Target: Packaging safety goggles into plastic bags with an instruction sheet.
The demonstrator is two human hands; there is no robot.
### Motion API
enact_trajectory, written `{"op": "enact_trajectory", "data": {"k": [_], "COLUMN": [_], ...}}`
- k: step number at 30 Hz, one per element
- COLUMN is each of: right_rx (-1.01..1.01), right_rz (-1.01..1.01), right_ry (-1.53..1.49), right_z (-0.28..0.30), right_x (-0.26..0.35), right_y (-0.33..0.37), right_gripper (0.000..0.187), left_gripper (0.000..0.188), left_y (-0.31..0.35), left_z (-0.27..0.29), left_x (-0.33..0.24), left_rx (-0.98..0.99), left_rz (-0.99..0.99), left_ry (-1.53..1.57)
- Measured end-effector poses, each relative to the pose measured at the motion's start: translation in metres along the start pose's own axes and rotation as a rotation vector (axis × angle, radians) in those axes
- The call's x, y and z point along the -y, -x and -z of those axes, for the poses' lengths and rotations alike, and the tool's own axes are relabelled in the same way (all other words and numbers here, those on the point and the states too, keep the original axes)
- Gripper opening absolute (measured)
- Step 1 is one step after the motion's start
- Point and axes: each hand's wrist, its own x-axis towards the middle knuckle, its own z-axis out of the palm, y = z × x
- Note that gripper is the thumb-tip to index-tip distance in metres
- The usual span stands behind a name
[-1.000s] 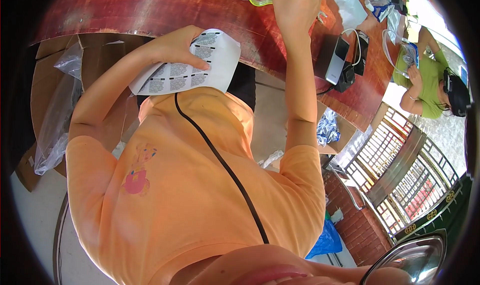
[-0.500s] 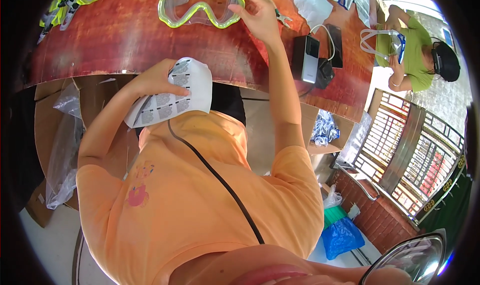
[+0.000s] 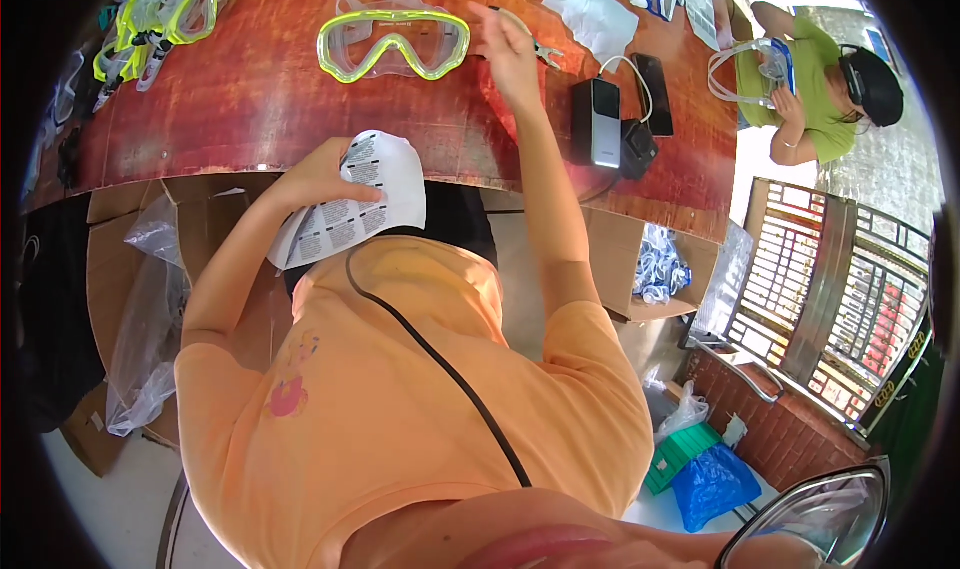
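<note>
My left hand point(image 3: 325, 176) is closed on a folded sheet of printed paper point(image 3: 375, 194), held in front of my waist just below the table edge. A diving mask point(image 3: 458, 37) with a yellow-green frame and clear lens rests on the table, its clear strap behind it. Just right of the mask is my right hand point(image 3: 508, 57), fingers apart and holding nothing; the index finger points toward the frame. Partly hidden behind this hand lie pliers point(image 3: 546, 55).
More yellow-green masks point(image 3: 185, 14) pile up at the table's left. A power bank point(image 3: 597, 124), a phone point(image 3: 655, 94) and a crumpled white sheet point(image 3: 592, 14) lie at right. Beyond, a person point(image 3: 820, 89) holds a blue mask point(image 3: 778, 64). Below, a carton point(image 3: 625, 269) contains blue-and-white items.
My right hand has let go of the mask's right edge and is now slightly apart from it. The view has shifted, showing more of the table. My left hand still holds the paper.
</note>
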Motion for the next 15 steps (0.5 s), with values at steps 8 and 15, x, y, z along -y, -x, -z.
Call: {"op": "enact_trajectory", "data": {"k": [8, 15], "right_rx": [-0.075, -0.042], "right_rz": [-0.063, 0.093], "right_ry": [0.065, 0.297], "right_z": [-0.002, -0.008], "right_x": [0.016, 0.005], "right_y": [0.011, 0.023], "right_gripper": [0.035, 0.043], "left_gripper": [0.05, 0.072], "left_y": [0.023, 0.022], "left_z": [0.011, 0.056], "left_x": [-0.017, -0.007], "left_rx": [-0.186, -0.578], "left_rz": [-0.034, -0.262], "left_ry": [-0.047, -0.111]}}
